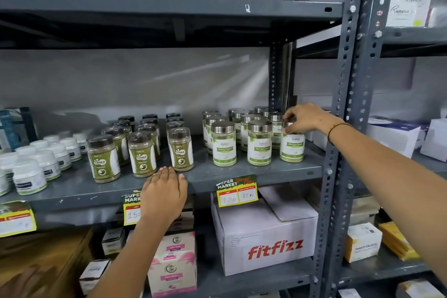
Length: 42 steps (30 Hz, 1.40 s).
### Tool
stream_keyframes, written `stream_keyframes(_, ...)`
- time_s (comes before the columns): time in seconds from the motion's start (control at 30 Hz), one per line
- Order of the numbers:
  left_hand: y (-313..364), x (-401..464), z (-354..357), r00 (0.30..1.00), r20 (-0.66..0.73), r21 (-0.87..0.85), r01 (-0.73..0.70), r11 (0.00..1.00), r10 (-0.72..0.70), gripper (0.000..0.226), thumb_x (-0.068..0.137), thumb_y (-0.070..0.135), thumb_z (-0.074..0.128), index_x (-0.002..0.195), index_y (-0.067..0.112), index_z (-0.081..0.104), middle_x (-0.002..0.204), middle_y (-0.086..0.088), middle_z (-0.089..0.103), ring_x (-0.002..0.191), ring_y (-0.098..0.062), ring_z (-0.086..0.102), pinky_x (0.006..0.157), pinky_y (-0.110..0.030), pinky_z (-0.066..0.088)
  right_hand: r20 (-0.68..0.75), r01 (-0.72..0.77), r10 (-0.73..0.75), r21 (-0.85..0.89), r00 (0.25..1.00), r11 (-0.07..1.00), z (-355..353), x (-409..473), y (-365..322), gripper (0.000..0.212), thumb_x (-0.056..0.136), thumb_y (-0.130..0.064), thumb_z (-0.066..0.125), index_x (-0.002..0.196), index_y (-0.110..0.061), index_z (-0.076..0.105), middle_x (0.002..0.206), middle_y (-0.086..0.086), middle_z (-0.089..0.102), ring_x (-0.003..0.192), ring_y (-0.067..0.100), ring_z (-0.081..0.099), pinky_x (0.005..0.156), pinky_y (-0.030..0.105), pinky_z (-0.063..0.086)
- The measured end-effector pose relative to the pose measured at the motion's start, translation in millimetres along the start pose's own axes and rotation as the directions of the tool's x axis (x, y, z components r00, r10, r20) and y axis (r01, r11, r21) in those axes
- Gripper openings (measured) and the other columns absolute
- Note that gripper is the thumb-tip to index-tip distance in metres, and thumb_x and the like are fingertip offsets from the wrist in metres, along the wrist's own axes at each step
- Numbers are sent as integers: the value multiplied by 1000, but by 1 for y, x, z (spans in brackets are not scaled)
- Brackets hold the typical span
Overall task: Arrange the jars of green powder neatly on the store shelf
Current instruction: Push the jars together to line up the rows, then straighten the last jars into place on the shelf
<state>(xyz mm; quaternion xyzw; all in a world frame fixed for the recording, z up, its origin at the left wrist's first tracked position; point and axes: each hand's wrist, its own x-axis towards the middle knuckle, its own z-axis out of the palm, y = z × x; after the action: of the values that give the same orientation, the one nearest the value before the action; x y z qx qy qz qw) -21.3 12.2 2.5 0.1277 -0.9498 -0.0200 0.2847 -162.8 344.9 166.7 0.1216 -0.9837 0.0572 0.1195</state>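
Item: silver-lidded jars of green powder [259, 143], stocked on the grey metal shelf [254, 172]. All places below are given relative to the yellow price tag [237, 191] hanging on that shelf's front lip.

Location: the silver-lidded group stands directly above the tag, in rows running back toward the wall, three jars across the front. A second group, the dark-lidded jars [142, 153], stands above and to the left of the tag; white tubs [29, 176] sit further left again.

Step in hand: squaring up the front row. The front-right jar [292, 146], above and right of the tag, is being set or nudged into line.

Right hand [307, 118]: fingers [289, 126] curled around the lid and neck of that jar, pinching it from above; the jar's base appears to rest on the shelf.

Left hand [164, 191]: left of the tag, fingers together and laid flat over the shelf's front edge, holding nothing, just below the dark-lidded jars.

Next move, as judged: let go once the jar sits level with its two neighbours, label forward, then even out the gaps.
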Motion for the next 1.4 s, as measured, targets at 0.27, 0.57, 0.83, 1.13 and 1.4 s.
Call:
stream_keyframes(0.27,1,0,0,1000,4,-8,6,1000,-6,67,91,41,20,119,-2,62,123,-20,66,119,-30,59,104,-42,44,38,16,-20,114,999,993,-4,4,6,56,76,-35,81,126,-21,62,130,4,61,117,23,56,101,40,45)
stream_keyframes(0.57,1,0,-2,1000,-6,-8,8,1000,-9,66,91,41,19,122,-1,61,126,-19,64,122,-29,57,107,-41,42,-111,94,-76,171,991,981,-2,7,-2,70,79,-51,72,139,-23,50,140,6,56,125,26,53,96,33,42)
stream_keyframes(0.83,1,-1,0,1000,0,-19,1,1000,-1,66,91,40,21,116,-3,64,119,-22,67,116,-32,61,103,-44,46,-35,247,-245,158,969,956,16,-1,-44,83,68,-77,60,127,-19,61,121,5,67,108,23,62,94,39,51)
stream_keyframes(1.13,0,-1,1,1000,-19,-19,2,1000,-2,67,91,41,19,117,-2,64,119,-20,67,116,-31,61,102,-44,46,-49,226,-220,223,974,948,22,5,-51,70,71,-55,78,128,-19,61,122,3,64,108,21,60,96,38,49)
stream_keyframes(1.4,1,-1,-1,1000,-27,-34,7,999,-8,63,92,40,24,121,-1,62,124,-19,65,121,-30,58,105,-41,43,-141,239,-212,215,967,947,20,4,-57,103,68,-80,60,146,-16,43,145,8,51,128,27,51,105,41,43)
